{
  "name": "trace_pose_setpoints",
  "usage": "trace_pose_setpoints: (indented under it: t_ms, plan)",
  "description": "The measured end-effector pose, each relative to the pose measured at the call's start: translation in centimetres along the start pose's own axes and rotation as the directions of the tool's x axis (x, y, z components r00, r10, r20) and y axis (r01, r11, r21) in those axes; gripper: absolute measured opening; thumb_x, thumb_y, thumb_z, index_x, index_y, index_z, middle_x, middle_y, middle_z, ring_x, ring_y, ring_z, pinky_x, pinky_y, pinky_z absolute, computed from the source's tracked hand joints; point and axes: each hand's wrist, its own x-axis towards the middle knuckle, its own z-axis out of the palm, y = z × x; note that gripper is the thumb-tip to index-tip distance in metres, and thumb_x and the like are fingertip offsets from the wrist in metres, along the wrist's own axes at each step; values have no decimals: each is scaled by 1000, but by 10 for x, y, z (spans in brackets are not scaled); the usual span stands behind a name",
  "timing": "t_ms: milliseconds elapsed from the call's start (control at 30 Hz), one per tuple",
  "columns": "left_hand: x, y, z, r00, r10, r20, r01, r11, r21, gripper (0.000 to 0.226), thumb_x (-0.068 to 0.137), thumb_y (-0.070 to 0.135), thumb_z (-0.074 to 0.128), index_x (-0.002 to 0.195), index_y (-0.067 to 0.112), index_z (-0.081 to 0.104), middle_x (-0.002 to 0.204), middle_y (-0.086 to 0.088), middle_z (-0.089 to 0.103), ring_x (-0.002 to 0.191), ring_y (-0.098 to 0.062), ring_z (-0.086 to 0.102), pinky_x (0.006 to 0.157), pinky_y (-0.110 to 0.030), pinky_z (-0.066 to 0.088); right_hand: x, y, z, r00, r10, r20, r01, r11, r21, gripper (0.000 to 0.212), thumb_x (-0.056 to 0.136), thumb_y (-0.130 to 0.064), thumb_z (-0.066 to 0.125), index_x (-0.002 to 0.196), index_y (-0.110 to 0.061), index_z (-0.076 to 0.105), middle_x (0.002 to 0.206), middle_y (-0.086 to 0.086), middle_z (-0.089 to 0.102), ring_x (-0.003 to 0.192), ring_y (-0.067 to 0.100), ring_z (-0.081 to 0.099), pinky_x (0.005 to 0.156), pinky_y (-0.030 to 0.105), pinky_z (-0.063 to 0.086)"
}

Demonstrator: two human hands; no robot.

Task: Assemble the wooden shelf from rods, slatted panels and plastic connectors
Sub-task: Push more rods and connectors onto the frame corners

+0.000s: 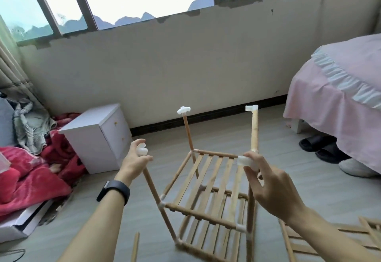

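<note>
So the half-built shelf [202,215] stood on the floor [334,191] with two slatted tiers in and four rods sticking up. Both back rods already had white connectors, one on the left [184,110] and one on the right [252,108]. My left hand [135,158] pinched a connector [142,150] at the top of the front-left rod, and my right hand [272,185] gripped another connector [246,161] over the front-right one. A loose rod [135,247] and a spare slatted panel [288,241] lay on the floor nearby.
</note>
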Motion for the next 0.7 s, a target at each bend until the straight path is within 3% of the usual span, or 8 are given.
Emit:
trace_pose_setpoints:
  t_ms: [100, 167, 267, 333, 400, 467, 567, 700]
  plan:
    - [-13, -10, 8, 994, 65, -83, -60, 997, 56, 47, 97, 15, 53, 132, 43, 41, 115, -10, 64, 92, -22, 64, 76, -32, 44, 5, 9, 7, 994, 92, -64, -92, 996, 4, 47, 97, -3, 62, 140, -16, 46, 67, -9, 53, 43, 6, 49, 39, 17, 43]
    - [-29, -18, 16, 988, 115, -104, -109, 992, 61, 45, 102, 16, 45, 134, 47, 36, 104, -11, 68, 88, -23, 68, 72, -33, 49, 15, 19, 12, 961, 266, -81, -267, 964, -11, 67, 102, -7, 53, 158, -23, 21, 72, -5, 54, 46, 11, 48, 39, 22, 37]
    - [-64, -28, 32, 959, 226, -168, -201, 967, 156, 42, 107, 28, 41, 142, 45, 26, 92, -5, 69, 80, -22, 69, 70, -42, 58, 21, 39, 18, 858, 512, -31, -513, 857, -41, 100, 100, -8, 49, 153, -37, -31, 130, 18, 50, 62, 21, 54, 47, 30, 41]
    - [-89, -27, 45, 929, 314, -198, -267, 936, 231, 47, 106, 35, 42, 148, 40, 21, 84, 1, 67, 71, -18, 67, 60, -37, 55, 16, 45, 25, 761, 641, 102, -618, 764, -184, 106, 99, -13, 50, 145, -36, -43, 166, 20, 5, 80, 29, 59, 57, 35, 47]
    - [-109, -18, 55, 914, 378, -150, -326, 901, 286, 52, 106, 36, 44, 151, 33, 20, 75, 4, 65, 63, -16, 65, 55, -33, 53, 9, 42, 34, 655, 702, 278, -614, 709, -346, 102, 98, -26, 51, 150, -31, -37, 167, 12, -22, 125, 42, 48, 89, 47, 50]
    - [-124, -7, 60, 913, 404, -55, -367, 874, 320, 55, 105, 37, 47, 152, 30, 21, 81, 5, 69, 69, -16, 66, 65, -38, 57, 6, 23, 41, 606, 658, 448, -546, 753, -368, 95, 97, -37, 55, 160, -27, -16, 169, 10, -11, 150, 41, 19, 117, 55, 29]
    - [-140, 11, 64, 921, 377, 96, -388, 907, 167, 58, 102, 39, 52, 153, 38, 24, 111, 1, 71, 90, -13, 69, 85, -41, 58, 3, -11, 46, 655, 384, 651, -440, 894, -84, 88, 90, -36, 68, 161, -28, 17, 164, 3, 30, 144, 18, 34, 117, 42, 29]
    - [-154, 29, 68, 872, 379, 310, -382, 923, -54, 60, 99, 24, 50, 152, 48, 33, 135, 4, 66, 106, -13, 67, 93, -31, 55, -7, -42, 47, 636, 179, 751, -464, 866, 186, 72, 83, -43, 78, 147, -40, 44, 145, -6, 55, 135, 11, 49, 115, 43, 40]
